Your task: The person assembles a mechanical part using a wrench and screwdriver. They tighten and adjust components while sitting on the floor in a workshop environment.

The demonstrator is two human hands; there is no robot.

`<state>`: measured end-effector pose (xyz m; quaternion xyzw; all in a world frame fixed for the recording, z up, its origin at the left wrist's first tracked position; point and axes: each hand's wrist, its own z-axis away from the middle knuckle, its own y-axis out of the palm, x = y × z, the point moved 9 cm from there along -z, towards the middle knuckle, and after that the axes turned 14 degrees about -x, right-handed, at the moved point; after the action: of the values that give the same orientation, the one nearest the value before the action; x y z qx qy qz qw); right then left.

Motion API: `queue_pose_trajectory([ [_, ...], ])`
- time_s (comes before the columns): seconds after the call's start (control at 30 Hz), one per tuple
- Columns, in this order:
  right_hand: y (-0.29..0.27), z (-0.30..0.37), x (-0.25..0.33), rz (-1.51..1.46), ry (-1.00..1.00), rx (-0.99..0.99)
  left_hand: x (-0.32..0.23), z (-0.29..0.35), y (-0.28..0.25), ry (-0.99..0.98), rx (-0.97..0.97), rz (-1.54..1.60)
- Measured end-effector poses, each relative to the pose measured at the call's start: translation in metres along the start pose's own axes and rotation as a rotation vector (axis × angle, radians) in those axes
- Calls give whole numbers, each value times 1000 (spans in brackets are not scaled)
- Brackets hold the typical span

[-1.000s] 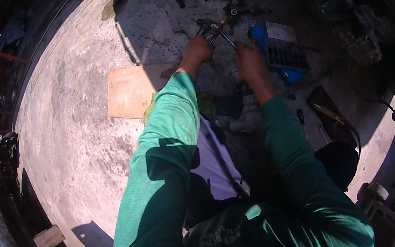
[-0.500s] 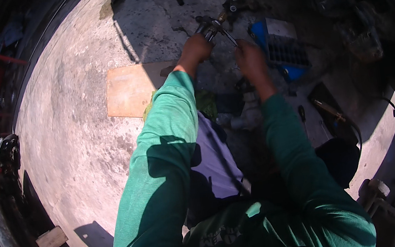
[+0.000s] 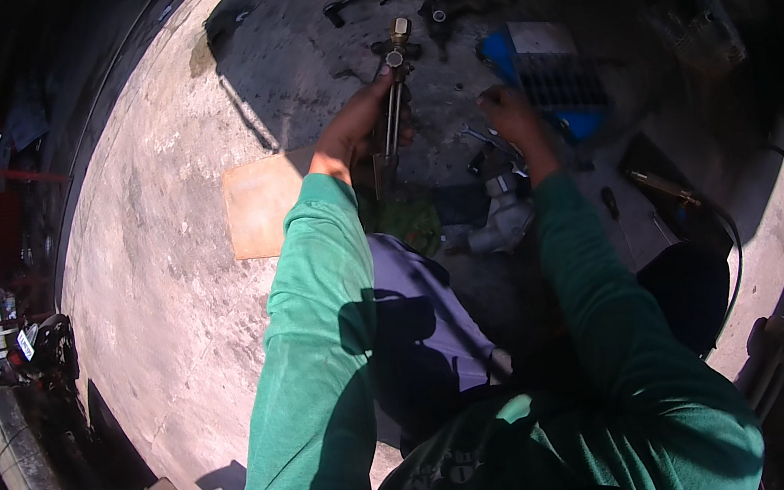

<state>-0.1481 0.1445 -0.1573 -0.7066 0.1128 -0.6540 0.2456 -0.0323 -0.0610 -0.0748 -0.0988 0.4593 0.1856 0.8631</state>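
The grey floor (image 3: 155, 198) spreads all around the blue box (image 3: 502, 54). A flat tan board (image 3: 267, 207) lies well to the left of the box. The long metal tool (image 3: 394, 61) is left of the box too, held in the left hand (image 3: 360, 124). Just beside the box, the right hand (image 3: 511, 116) has bent fingers; I can't tell if it holds anything.
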Motion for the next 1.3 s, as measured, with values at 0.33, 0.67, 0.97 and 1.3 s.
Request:
queue_pose_trajectory([
  [0.33,-1,17,149,-212,-432,56,-13,13,5,126,-39,-168],
  [0.67,-15,11,147,-226,-467,114,-37,29,17,359,-144,-452],
  [0.97,-18,11,147,-189,-554,99,-31,19,18,308,-27,-433],
  [1.3,8,6,123,-462,-231,211,-21,7,13,261,-39,-326],
])
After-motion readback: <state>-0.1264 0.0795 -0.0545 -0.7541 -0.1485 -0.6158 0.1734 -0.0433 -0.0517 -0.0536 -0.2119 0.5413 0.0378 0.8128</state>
